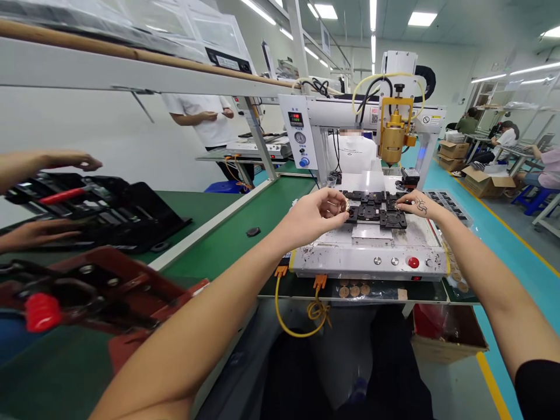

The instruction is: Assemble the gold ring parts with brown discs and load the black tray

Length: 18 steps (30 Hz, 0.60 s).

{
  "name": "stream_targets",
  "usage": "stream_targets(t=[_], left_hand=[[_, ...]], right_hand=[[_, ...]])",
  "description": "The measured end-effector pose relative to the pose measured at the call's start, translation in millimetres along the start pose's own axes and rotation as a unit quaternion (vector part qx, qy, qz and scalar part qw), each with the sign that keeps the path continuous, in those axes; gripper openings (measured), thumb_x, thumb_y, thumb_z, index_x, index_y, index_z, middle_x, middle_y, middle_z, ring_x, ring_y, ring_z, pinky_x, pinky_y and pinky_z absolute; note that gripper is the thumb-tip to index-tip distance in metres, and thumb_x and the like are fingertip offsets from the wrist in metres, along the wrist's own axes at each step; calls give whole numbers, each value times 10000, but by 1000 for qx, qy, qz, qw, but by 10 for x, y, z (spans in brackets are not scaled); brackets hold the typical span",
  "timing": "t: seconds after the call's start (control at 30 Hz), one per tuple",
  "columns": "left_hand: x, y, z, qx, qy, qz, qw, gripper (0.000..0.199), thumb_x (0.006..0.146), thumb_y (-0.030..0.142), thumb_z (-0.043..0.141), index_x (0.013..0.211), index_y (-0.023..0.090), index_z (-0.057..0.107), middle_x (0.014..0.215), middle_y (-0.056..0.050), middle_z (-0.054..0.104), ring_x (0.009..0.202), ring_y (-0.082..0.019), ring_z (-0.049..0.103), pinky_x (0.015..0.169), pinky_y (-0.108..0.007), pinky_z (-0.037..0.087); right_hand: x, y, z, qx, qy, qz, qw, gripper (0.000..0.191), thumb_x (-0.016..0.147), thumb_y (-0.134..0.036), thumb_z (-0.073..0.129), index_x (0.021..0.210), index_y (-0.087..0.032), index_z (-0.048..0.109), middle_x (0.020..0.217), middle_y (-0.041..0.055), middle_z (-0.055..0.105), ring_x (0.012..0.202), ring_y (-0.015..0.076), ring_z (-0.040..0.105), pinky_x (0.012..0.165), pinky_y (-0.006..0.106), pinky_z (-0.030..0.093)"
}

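My left hand (317, 214) is at the left side of the black fixture (370, 211) on the white machine bed. Its fingers curl round a shiny copper-coloured round piece (347, 205), mostly hidden by the fingers. At the fixture's right side, my right hand (417, 204) has thumb and fingertips drawn together against the black blocks. Whatever lies between those fingertips is too small to make out. The gold dispensing head (392, 137) hangs above and behind the fixture. Buttons and a red knob (413, 262) sit on the machine's front.
Copper-coloured discs (355, 290) lie in a clear bag below the machine. A small black part (253, 232) rests on the green belt (227, 233). At left, another person's hands (52, 162) are by a black clamp fixture (100, 210). A red-handled fixture (140, 286) stands nearer me.
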<state>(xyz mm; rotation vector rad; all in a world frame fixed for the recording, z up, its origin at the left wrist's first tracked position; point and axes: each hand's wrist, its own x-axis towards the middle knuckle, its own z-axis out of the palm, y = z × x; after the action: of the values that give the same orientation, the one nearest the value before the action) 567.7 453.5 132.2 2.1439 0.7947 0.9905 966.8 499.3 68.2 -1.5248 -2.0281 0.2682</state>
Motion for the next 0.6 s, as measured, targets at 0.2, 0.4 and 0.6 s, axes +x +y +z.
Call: stream_targets(t=[0.2, 0.4, 0.6], left_hand=[[-374, 126, 157, -17, 39, -5, 999, 323, 843, 364, 751, 1126, 221, 688, 1020, -57, 751, 806, -178, 687, 765, -340, 620], [-1034, -239, 363, -43, 46, -50, 997, 359, 837, 362, 768, 1160, 227, 690, 927, -25, 724, 760, -179, 682, 762, -342, 615], [-1434, -792, 865, -83, -95, -70, 990, 332, 845, 341, 779, 1136, 214, 683, 1033, -56, 790, 886, -209, 751, 852, -364, 628]], right_hand=[[-338, -220, 23, -30, 128, 40, 991, 370, 979, -524, 702, 1048, -189, 841, 918, 126, 751, 993, 316, 649, 974, 478, 518], [-1826, -432, 258, -74, 282, 99, 951, 359, 943, -571, 745, 998, -217, 754, 959, 69, 652, 899, 261, 603, 864, 427, 515], [-2419, -615, 706, -86, 363, 183, 909, 430, 881, -643, 784, 905, -231, 663, 936, 73, 605, 939, 298, 577, 942, 512, 510]])
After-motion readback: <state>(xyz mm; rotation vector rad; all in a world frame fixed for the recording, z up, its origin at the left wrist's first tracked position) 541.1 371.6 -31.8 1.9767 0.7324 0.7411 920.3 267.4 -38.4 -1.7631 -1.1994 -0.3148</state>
